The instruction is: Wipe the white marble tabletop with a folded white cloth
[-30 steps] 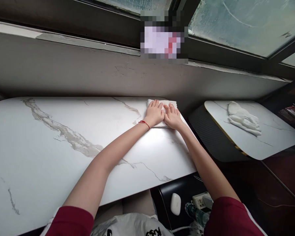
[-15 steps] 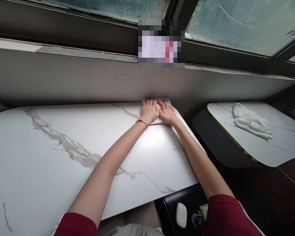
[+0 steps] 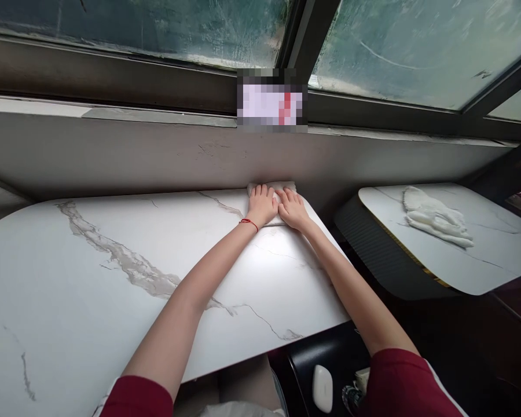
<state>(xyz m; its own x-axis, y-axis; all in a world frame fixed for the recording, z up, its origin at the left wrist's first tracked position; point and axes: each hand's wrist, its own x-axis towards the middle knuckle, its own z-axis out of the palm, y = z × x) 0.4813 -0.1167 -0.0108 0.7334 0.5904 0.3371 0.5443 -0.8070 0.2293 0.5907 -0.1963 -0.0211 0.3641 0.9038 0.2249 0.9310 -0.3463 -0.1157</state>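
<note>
A folded white cloth (image 3: 278, 220) lies at the far right corner of the white marble-patterned table (image 3: 125, 324), close to the wall. Both hands press flat on it, side by side. My left hand (image 3: 262, 205), with a red string at the wrist, covers its left half, fingers stretched toward the wall. On the right half rests my right hand (image 3: 292, 209), its fingers spread and pointing away from me. The two thumbs almost meet. Much of the cloth is hidden under the palms.
A second marble-patterned table (image 3: 499, 255) stands to the right, with a crumpled white cloth (image 3: 436, 217) on it. Below the near edge, a white rounded case (image 3: 322, 388) sits on a black surface. A wall (image 3: 156, 156) and windows (image 3: 386, 58) border the far side.
The camera view has tilted up slightly, so the table and window sit lower in the picture. Both hands stay flat on the cloth in nearly the same spot.
</note>
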